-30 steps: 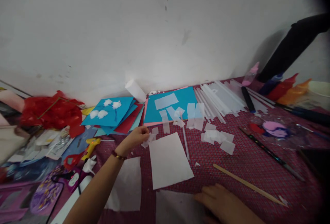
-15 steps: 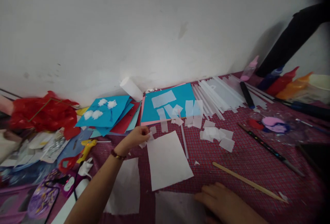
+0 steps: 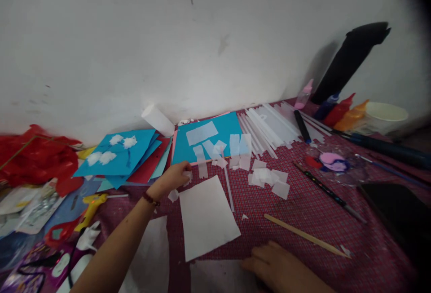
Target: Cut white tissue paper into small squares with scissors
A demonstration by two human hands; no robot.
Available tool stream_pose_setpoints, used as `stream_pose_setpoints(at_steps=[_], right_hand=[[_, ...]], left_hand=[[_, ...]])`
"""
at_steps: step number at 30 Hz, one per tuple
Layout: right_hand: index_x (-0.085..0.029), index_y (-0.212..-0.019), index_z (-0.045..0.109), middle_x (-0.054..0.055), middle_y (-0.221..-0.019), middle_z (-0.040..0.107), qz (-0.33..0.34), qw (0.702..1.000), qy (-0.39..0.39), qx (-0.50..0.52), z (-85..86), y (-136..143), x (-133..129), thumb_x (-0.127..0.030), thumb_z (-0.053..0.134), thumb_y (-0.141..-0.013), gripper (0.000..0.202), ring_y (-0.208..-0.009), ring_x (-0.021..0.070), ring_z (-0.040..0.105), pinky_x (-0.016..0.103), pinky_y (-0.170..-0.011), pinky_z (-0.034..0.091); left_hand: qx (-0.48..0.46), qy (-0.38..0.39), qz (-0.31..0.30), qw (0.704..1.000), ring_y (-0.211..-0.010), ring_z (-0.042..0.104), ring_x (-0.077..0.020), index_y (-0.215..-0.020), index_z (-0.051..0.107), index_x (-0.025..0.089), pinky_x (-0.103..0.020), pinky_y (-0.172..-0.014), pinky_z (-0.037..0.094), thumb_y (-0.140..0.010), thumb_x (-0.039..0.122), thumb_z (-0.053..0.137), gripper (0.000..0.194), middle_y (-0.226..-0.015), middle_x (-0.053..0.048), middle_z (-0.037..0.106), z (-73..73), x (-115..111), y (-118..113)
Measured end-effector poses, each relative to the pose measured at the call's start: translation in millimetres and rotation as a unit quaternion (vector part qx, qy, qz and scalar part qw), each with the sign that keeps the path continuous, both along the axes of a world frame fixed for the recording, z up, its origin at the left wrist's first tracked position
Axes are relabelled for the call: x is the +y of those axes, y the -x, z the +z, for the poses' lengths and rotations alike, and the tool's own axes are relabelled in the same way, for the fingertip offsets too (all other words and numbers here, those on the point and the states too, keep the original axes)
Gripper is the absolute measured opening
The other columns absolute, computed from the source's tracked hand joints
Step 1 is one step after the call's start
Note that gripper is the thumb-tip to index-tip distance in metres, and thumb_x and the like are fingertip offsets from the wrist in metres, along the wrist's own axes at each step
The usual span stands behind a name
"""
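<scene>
My left hand (image 3: pixel 173 179) is closed in a pinch by the top left corner of a white paper sheet (image 3: pixel 208 219). A small white paper piece (image 3: pixel 188 177) shows at its fingertips, and another paper scrap (image 3: pixel 173 195) lies just below it. Low in the picture, my right hand (image 3: pixel 274 266) lies with fingers out and slightly bent, over the edge of a second sheet (image 3: pixel 215 277). Several cut paper squares (image 3: pixel 267 176) form a loose pile on the checked cloth. Paper strips (image 3: pixel 202 162) overlap the blue card (image 3: pixel 180 149).
A yellow glue gun (image 3: pixel 90 207) and red scissors (image 3: pixel 62 233) lie left. Blue cards with white tufts (image 3: pixel 117 149) stand behind them. A wooden stick (image 3: pixel 306 235), a brush (image 3: pixel 328 189), white glue sticks (image 3: pixel 266 126) and paint bottles (image 3: pixel 340 111) are to the right.
The view has turned right, so most things sit further left. My left hand remains pinched among the small paper pieces, slightly nearer the blue card. My right hand stays low by the sheet.
</scene>
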State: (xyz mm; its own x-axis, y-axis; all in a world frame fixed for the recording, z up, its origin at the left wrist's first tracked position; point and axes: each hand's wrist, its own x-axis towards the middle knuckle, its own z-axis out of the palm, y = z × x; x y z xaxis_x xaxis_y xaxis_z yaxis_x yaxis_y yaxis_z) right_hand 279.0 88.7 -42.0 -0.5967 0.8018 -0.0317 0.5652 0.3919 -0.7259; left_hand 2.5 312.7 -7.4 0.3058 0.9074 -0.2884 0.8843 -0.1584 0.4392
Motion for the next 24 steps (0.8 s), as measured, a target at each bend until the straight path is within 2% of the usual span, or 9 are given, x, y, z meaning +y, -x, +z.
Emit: stream_pose_setpoints(at_steps=[5,10,15,18,20,22,24], right_hand=[[-0.026,-0.105,0.064,0.002,-0.093,0.069,0.005,1.0,0.007,-0.014,0.8,0,0,-0.016,0.059,-0.077,0.03,-0.083,0.0203,0.063,0.03,-0.08,0.042],[-0.026,-0.106,0.066,0.003,-0.1,0.07,0.005,0.997,0.074,-0.036,7.8,2,2,-0.013,0.063,-0.073,0.036,-0.092,0.0232,0.063,0.033,-0.086,0.041],[-0.026,-0.105,0.067,0.004,-0.107,0.068,-0.011,0.99,0.132,-0.048,24.3,4,6,-0.009,0.062,-0.072,0.038,-0.099,0.0231,0.061,0.032,-0.087,0.04],[-0.023,-0.105,0.067,0.004,-0.106,0.068,-0.013,0.99,0.134,-0.037,37.2,0,5,-0.012,0.059,-0.077,0.031,-0.099,0.021,0.06,0.03,-0.087,0.04],[-0.021,-0.103,0.066,0.004,-0.104,0.069,0.003,0.993,0.114,-0.024,42.9,-3,5,-0.016,0.058,-0.08,0.025,-0.098,0.0196,0.061,0.03,-0.09,0.039],[-0.019,-0.102,0.066,0.004,-0.1,0.069,0.014,0.997,0.076,-0.021,44.2,-6,4,-0.021,0.058,-0.082,0.022,-0.095,0.0192,0.061,0.031,-0.093,0.037],[-0.018,-0.101,0.066,0.005,-0.097,0.069,0.021,0.998,0.05,-0.031,41.6,-8,5,-0.024,0.057,-0.084,0.021,-0.092,0.0191,0.062,0.03,-0.09,0.038]], left_hand=[[0.009,0.013,-0.037,0.999,-0.061,0.054,-0.0155,-0.083,0.059,0.018,-0.024,-0.053,0.037,-0.061,0.012,0.052,0.025,-0.069,0.001,0.059,6.2,6,-1],[0.014,0.03,-0.068,0.997,-0.061,0.053,-0.0141,-0.087,0.06,0.019,-0.023,-0.053,0.036,-0.064,0.012,0.047,0.028,-0.072,0.001,0.061,12.9,3,-8],[0.03,0.048,-0.067,0.996,-0.055,0.05,-0.0137,-0.066,0.057,0.017,-0.022,-0.049,0.033,-0.06,0.013,0.049,0.01,-0.059,0.001,0.056,13.8,0,-8],[0.013,0.055,-0.067,0.996,-0.053,0.05,-0.0128,-0.068,0.055,0.016,-0.022,-0.048,0.034,-0.062,0.017,0.049,0.008,-0.059,0.002,0.056,18.2,-5,-11],[-0.013,0.061,-0.082,0.995,-0.052,0.048,-0.0117,-0.072,0.054,0.016,-0.021,-0.048,0.035,-0.067,0.021,0.049,0.009,-0.062,0.003,0.054,25.8,-10,-22],[-0.044,0.069,-0.104,0.991,-0.049,0.046,-0.0106,-0.074,0.053,0.017,-0.021,-0.047,0.034,-0.07,0.023,0.047,0.009,-0.059,0.005,0.051,36.7,-15,-44],[-0.101,0.076,-0.171,0.977,-0.056,0.049,-0.0109,-0.069,0.053,0.017,-0.02,-0.053,0.038,-0.069,0.022,0.051,0.005,-0.061,0.004,0.052,47.9,-19,-75]])
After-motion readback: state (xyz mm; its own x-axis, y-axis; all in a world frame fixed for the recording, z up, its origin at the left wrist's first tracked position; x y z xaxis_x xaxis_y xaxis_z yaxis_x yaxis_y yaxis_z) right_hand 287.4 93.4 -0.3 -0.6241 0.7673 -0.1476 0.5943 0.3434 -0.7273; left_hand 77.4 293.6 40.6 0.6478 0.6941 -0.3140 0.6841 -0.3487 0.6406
